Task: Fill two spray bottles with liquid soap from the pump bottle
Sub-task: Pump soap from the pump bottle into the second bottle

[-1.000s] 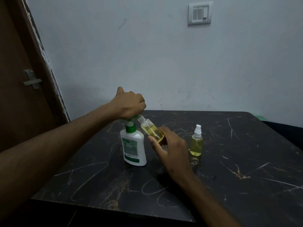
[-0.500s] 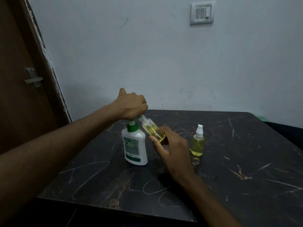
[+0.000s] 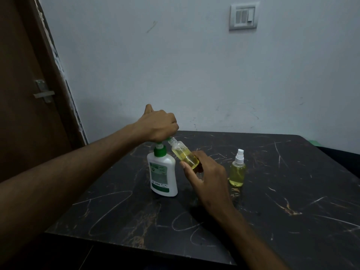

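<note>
Left hand (image 3: 158,124) fisted on top of pump bottle (image 3: 163,173), fingers curled over green pump head, nozzle at mouth of uncapped spray bottle (image 3: 184,153). Right hand (image 3: 206,179) grip pinching that bottle's lower end, bottle tilted neck-up toward nozzle, about half full of yellow liquid. Pump bottle white, upright on black marble surface (image 3: 282,201); green-and-white label, print too small to read. Second spray bottle (image 3: 237,170) upright to the right, white sprayer fitted, yellow liquid inside, apart from both hands. Switch plate (image 3: 243,16) on wall.
</note>
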Motion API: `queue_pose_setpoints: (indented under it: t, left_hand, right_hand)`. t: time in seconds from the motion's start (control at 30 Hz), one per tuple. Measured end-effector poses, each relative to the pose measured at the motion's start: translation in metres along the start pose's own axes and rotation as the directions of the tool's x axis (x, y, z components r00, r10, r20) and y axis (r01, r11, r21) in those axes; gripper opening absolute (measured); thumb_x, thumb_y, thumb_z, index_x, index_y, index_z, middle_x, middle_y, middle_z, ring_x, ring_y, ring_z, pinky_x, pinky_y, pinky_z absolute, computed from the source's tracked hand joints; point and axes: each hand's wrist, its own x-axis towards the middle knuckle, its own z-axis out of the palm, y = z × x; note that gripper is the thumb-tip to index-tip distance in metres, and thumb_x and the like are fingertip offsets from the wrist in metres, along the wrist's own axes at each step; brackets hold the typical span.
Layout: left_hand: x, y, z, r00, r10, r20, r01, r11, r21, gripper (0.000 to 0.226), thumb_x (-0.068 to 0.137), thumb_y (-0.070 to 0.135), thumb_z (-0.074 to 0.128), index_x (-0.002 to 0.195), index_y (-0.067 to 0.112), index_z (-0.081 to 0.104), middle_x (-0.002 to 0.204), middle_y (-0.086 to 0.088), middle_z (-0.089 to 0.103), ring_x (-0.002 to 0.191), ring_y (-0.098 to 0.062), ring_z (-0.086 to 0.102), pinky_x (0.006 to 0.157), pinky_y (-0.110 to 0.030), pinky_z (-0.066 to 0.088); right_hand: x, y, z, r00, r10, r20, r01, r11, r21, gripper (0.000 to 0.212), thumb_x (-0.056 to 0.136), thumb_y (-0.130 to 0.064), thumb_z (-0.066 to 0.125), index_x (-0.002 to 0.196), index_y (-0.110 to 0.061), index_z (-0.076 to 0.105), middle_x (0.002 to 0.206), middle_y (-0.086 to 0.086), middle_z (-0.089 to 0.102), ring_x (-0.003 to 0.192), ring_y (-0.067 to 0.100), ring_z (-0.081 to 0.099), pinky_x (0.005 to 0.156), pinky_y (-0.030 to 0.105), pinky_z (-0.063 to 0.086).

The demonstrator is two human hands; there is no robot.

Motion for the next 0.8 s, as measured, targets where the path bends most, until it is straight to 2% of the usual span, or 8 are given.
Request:
queue_pose_setpoints:
  t: [0.13, 0.3, 0.5, 0.6, 0.7, 0.8]
  left_hand:
    - [0.0016, -0.0026, -0.0052, 1.0, -0.014, -0.024, 0.012, 0.999, -0.052, 0.035, 0.106, 0.025, 0.035, 0.075, 0.014, 0.046, 0.075, -0.001, 0.048, 0.071, -0.019, 0.048, 0.091, -0.047, 0.027]
    - [-0.0012, -0.0002, 0.0003, 1.0, -0.006, -0.005, 0.006, 0.999, -0.038, 0.034, 0.105, 0.025, 0.035, 0.079, 0.016, 0.054, 0.088, -0.008, 0.063, 0.082, -0.026, 0.06, 0.091, -0.048, 0.028]
    - [0.0002, -0.0019, -0.0056, 0.999, -0.015, -0.035, 0.013, 0.999, -0.038, 0.036, 0.106, 0.025, 0.034, 0.082, 0.012, 0.057, 0.097, -0.009, 0.065, 0.086, -0.027, 0.062, 0.089, -0.047, 0.027]
    - [-0.0008, 0.0002, -0.0026, 1.0, -0.015, -0.001, 0.015, 1.0, -0.022, 0.04, 0.106, 0.025, 0.035, 0.086, 0.008, 0.064, 0.093, -0.007, 0.063, 0.083, -0.024, 0.059, 0.093, -0.048, 0.029]
    - [-0.0031, 0.0023, -0.0017, 1.0, -0.02, 0.007, 0.02, 0.999, -0.047, 0.036, 0.106, 0.025, 0.035, 0.079, 0.013, 0.055, 0.082, -0.003, 0.057, 0.078, -0.021, 0.054, 0.098, -0.05, 0.031]
    - [-0.002, -0.0007, -0.0061, 1.0, -0.022, -0.012, 0.022, 0.999, -0.043, 0.037, 0.106, 0.024, 0.034, 0.082, 0.009, 0.059, 0.089, -0.007, 0.061, 0.081, -0.025, 0.059, 0.097, -0.051, 0.031]
  right_hand:
    - [-0.0006, 0.0007, -0.0007, 1.0, 0.004, 0.0, -0.004, 1.0, 0.007, 0.027, 0.101, -0.054, 0.054, 0.112, -0.03, 0.061, 0.092, -0.013, 0.063, 0.083, 0.003, 0.06, 0.07, 0.033, 0.054]
    - [0.0006, 0.002, 0.001, 1.0, 0.004, -0.002, -0.004, 1.0, -0.003, 0.026, 0.101, -0.053, 0.054, 0.111, -0.03, 0.061, 0.091, -0.013, 0.063, 0.082, 0.003, 0.06, 0.07, 0.034, 0.053]
    - [-0.0001, 0.0017, 0.0006, 1.0, 0.003, 0.004, -0.003, 1.0, 0.005, 0.025, 0.102, -0.054, 0.054, 0.111, -0.031, 0.061, 0.092, -0.014, 0.063, 0.083, 0.003, 0.06, 0.07, 0.033, 0.054]
    - [0.0003, 0.0027, 0.0013, 1.0, 0.008, 0.005, -0.008, 1.0, 0.007, 0.028, 0.101, -0.056, 0.052, 0.113, -0.032, 0.06, 0.094, -0.014, 0.064, 0.084, 0.002, 0.06, 0.071, 0.033, 0.055]
    - [0.0004, 0.0023, 0.0013, 1.0, 0.009, 0.008, -0.009, 1.0, 0.009, 0.027, 0.101, -0.056, 0.053, 0.113, -0.032, 0.06, 0.093, -0.014, 0.063, 0.084, 0.002, 0.06, 0.071, 0.034, 0.055]
    - [-0.0001, 0.0017, 0.0006, 1.0, 0.007, 0.005, -0.007, 1.0, 0.013, 0.023, 0.102, -0.054, 0.055, 0.111, -0.033, 0.06, 0.092, -0.014, 0.063, 0.084, 0.002, 0.06, 0.071, 0.033, 0.054]
